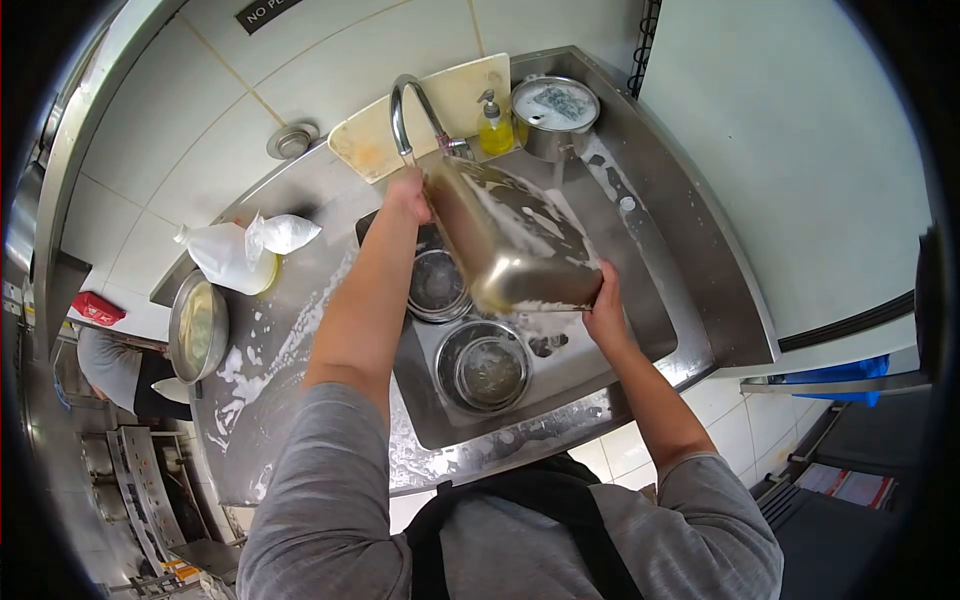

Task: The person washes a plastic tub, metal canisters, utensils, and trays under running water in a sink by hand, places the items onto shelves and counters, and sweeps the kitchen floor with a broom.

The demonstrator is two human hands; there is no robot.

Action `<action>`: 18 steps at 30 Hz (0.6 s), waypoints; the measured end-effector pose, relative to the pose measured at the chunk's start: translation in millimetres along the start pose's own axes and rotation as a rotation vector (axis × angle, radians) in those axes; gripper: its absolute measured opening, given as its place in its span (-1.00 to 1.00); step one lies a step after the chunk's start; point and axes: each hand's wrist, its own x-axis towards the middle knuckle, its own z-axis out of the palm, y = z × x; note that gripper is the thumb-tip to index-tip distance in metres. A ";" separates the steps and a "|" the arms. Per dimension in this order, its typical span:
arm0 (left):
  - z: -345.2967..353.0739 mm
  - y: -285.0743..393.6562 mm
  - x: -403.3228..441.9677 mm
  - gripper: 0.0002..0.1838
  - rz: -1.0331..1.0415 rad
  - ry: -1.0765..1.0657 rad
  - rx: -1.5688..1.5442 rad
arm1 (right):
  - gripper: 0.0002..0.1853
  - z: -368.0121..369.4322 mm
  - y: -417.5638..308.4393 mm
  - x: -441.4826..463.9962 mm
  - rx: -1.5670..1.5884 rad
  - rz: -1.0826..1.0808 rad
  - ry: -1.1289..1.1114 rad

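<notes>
"Where is the metal pan (525,235)?"
"Tilted above the sink (650,320), between the two hands."
"And the fingers (421,206)?"
"Grasping it: left hand (406,194) at its far left end, just beneath the faucet (399,120); right hand (607,312) at its near right corner. A round bowl (446,365) sits nearer, in the sink."

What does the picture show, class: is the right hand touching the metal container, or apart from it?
Touching. In the head view, the right hand grips the metal container at its edge.
</notes>
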 end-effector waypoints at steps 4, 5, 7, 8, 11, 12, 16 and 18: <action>-25.0 -12.3 -0.6 -0.52 0.067 0.130 0.108 | -0.10 10.6 13.9 1.2 -0.108 -0.051 -0.207; -26.0 -17.4 -14.1 -0.53 0.151 0.246 0.074 | -0.09 12.7 10.3 1.6 -0.077 0.015 -0.373; -41.1 -25.4 -25.3 -0.54 0.346 0.221 0.126 | -0.07 22.1 -4.2 0.3 -0.122 -0.112 -0.414; -48.2 -28.6 -29.7 -0.56 0.539 0.192 0.176 | -0.05 28.4 -13.1 0.3 -0.172 -0.239 -0.453; -52.0 -35.1 -56.6 -0.54 0.661 0.210 0.175 | -0.12 65.2 -56.0 18.2 -0.118 -0.203 -0.437; -55.3 -37.3 -64.2 -0.54 0.709 0.226 0.211 | -0.15 82.7 -69.4 29.6 -0.086 -0.209 -0.385; -76.7 -48.4 -77.2 -0.53 0.687 0.264 0.015 | -0.26 142.0 -148.4 90.5 -0.160 -0.265 -0.173; -90.4 -48.0 -81.9 -0.52 0.677 0.337 -0.019 | -0.35 157.2 -172.1 121.7 -0.106 -0.376 -0.159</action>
